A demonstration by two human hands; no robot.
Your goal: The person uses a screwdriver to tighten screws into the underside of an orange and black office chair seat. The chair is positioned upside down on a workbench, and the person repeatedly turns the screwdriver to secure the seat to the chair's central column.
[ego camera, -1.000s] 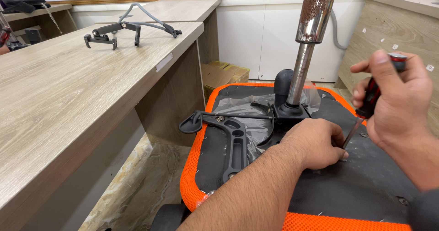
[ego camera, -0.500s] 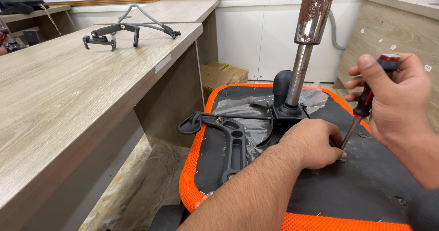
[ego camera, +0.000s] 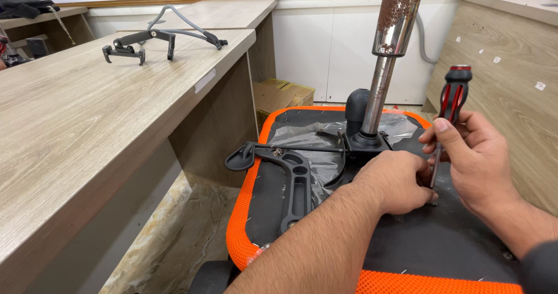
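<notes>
A wooden surface (ego camera: pixel 87 131) is running along the left, carrying a black bracket (ego camera: pixel 145 41). Beside it, an upturned chair seat (ego camera: pixel 372 253) with orange mesh edging is lying base-up, its rusty gas cylinder (ego camera: pixel 390 50) standing upright from the black mechanism (ego camera: pixel 360 145). The left hand (ego camera: pixel 395 180) is pressing down on the base, fingers curled together. The right hand (ego camera: pixel 474 157) is pinching a red-and-black screwdriver (ego camera: pixel 449 111) nearly upright. The tip could probably slip and jab the left fingers, since they are lying just beside it.
</notes>
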